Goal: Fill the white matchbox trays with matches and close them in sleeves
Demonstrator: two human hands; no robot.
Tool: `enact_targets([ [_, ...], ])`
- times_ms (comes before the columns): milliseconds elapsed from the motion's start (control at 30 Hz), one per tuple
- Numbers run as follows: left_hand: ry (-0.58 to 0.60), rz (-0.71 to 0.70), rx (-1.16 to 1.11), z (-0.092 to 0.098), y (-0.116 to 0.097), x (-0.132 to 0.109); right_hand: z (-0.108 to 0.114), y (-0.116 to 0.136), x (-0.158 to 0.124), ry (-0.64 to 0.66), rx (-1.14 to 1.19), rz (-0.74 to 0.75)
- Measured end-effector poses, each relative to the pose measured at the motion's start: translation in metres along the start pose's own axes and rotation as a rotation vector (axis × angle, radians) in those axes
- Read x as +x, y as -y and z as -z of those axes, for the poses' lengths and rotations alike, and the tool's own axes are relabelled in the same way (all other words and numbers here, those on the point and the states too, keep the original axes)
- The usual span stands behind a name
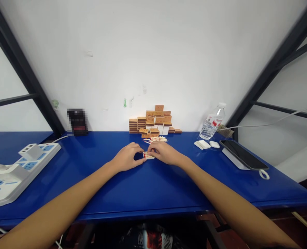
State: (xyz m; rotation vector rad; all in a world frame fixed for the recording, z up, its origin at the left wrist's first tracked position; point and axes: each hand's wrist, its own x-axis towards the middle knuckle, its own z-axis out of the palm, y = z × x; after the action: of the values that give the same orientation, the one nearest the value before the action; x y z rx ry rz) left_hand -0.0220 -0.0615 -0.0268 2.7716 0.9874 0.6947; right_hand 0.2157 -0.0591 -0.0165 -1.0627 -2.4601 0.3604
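A small white matchbox tray (150, 158) with red-tipped matches in it lies on the blue table in front of me. My left hand (126, 157) grips its left end between thumb and fingers. From the right, my right hand (164, 152) reaches over the tray, its fingers pinched on the matches inside; how many it holds is hidden. Just behind my hands is a loose pile of matches (159, 139). Beyond that, orange-brown matchboxes (158, 119) are stacked against the wall, with white trays (164, 130) among them.
On the right stand a water bottle (212, 121), white cards (202, 144), a white earphone case (214, 144) and a propped phone (242, 154). At left are a power strip (36, 169) with plugs and a dark, blurred object (77, 121). Black metal posts (26, 69) frame the table.
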Motion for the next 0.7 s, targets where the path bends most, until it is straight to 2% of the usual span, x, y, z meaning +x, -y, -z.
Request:
enact_targets([
  [300,-0.004,-0.009,0.007,-0.001,0.003,0.000,0.001,0.003,-0.004,-0.063,-0.069,0.067],
  [500,-0.011,0.001,0.007,-0.001,0.005,0.000,-0.008,0.001,-0.002,-0.085,-0.100,-0.033],
  [700,-0.017,-0.010,0.005,-0.002,0.005,0.000,-0.005,0.001,-0.002,-0.092,-0.148,-0.038],
])
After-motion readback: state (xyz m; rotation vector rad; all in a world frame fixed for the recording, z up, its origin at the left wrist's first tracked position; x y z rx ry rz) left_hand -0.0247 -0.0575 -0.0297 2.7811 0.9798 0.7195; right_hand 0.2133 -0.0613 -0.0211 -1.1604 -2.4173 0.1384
